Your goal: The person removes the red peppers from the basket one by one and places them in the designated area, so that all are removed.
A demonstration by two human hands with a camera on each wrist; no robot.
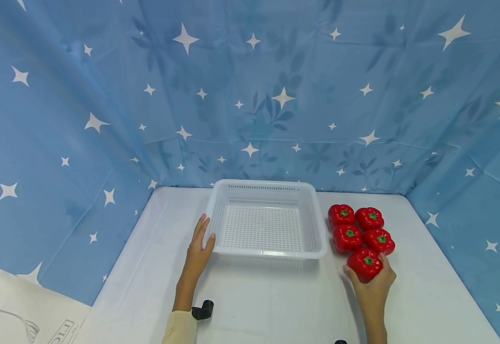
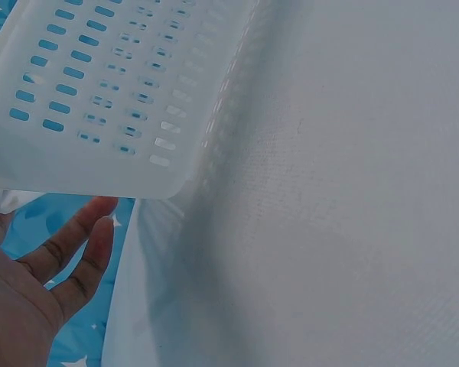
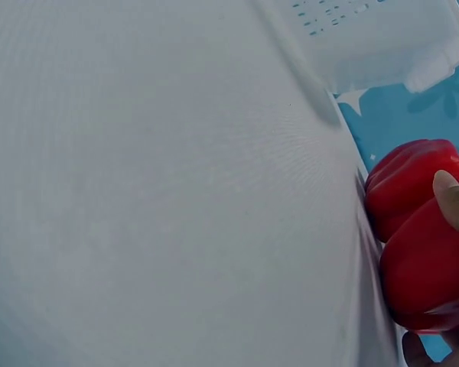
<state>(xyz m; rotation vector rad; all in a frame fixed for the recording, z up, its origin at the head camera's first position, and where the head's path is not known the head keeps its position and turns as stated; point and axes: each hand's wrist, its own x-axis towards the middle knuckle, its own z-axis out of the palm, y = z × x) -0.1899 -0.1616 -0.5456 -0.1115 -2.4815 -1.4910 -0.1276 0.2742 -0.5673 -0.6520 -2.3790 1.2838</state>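
Note:
A white perforated plastic basket [image 1: 263, 229] stands at the back of the table with nothing in it. Along its left side lies my left hand [image 1: 199, 246], fingers extended at the rim near the front corner; in the left wrist view the fingers [image 2: 92, 264] are beside the basket's wall [image 2: 99, 172]. My right hand [image 1: 374, 284] grips the nearest red bell pepper [image 1: 364, 264], thumb on its left and fingers round its right. Behind it, several more red bell peppers [image 1: 347, 238] with green stems sit close together. The right wrist view shows the gripped pepper [image 3: 424, 267] in front of another.
A white cloth covers the table [image 1: 271, 301]. Blue curtains [image 1: 241, 95] with white stars hang behind and at both sides. A small black device [image 1: 202, 310] is at my left wrist. Pale printed fabric [image 1: 13, 306] shows at the lower left.

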